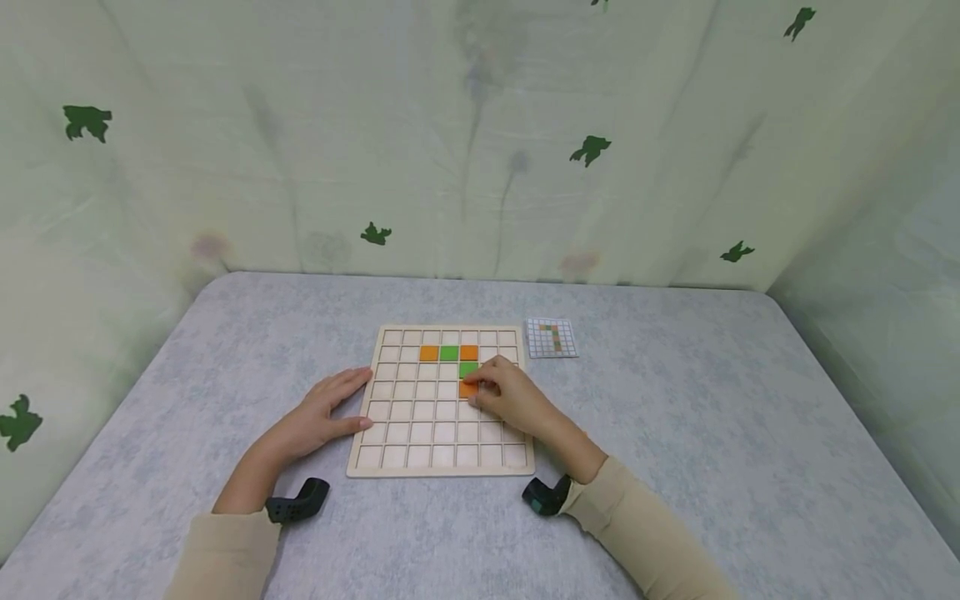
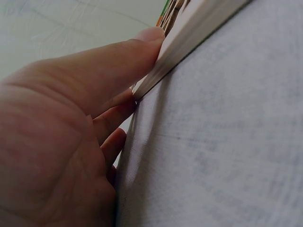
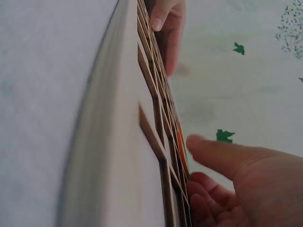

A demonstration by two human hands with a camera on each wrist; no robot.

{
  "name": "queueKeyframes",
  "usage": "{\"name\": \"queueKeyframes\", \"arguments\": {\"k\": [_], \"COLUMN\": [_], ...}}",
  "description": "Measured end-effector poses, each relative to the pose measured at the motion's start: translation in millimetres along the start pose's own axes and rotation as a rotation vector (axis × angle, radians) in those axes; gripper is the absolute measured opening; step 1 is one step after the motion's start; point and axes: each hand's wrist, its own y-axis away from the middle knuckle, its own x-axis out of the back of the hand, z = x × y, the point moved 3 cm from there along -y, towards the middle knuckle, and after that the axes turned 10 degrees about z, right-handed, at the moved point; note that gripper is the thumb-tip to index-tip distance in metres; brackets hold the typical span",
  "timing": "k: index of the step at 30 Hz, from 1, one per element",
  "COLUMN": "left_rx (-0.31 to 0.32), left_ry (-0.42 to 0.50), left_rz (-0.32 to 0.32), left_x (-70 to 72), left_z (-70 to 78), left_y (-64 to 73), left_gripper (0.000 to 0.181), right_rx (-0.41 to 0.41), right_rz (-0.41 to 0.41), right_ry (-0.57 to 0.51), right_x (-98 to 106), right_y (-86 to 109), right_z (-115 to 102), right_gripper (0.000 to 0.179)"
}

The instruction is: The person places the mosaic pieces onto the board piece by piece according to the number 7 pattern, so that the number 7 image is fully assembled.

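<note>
Right hand [image 1: 517, 397] pinched the lowest orange tile [image 1: 466, 391] on the wooden grid board [image 1: 441, 472], below a green tile [image 1: 467, 368] | left hand [image 1: 327, 411] (fingers loosely extended) touched board's edge | step appeared seating; next likely needed clean release

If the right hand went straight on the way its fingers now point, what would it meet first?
Most likely the lowest orange tile on the board, right at the fingers of the right hand; whether they already touch it is unclear.
</note>
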Motion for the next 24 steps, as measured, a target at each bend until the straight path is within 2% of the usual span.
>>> {"name": "queueKeyframes", "arguments": {"k": [9,13,18,24], "left_rx": [0.014,0.018,0.016,0.011], "left_ry": [-0.002,-0.002,-0.006,-0.011], "left_rz": [0.000,-0.002,-0.004,-0.002], "left_x": [0.3,0.2,-0.3,-0.1], "left_z": [0.4,0.5,-0.1,-0.5], "left_y": [1.0,1.2,0.8,0.6], "left_gripper": [0.079,0.079,0.079,0.079], "right_rx": [0.049,0.075,0.090,0.047], "right_rz": [0.019,0.038,0.037,-0.015], "right_ry": [-0.088,-0.101,-0.055,-0.039], "right_x": [34.9,52.1,66.6,72.5], "right_y": [6.8,19.6,39.7,61.0], "right_z": [-12.2,-11.0,-4.1,9.8], "right_gripper": [0.038,0.040,0.044,0.048]}}
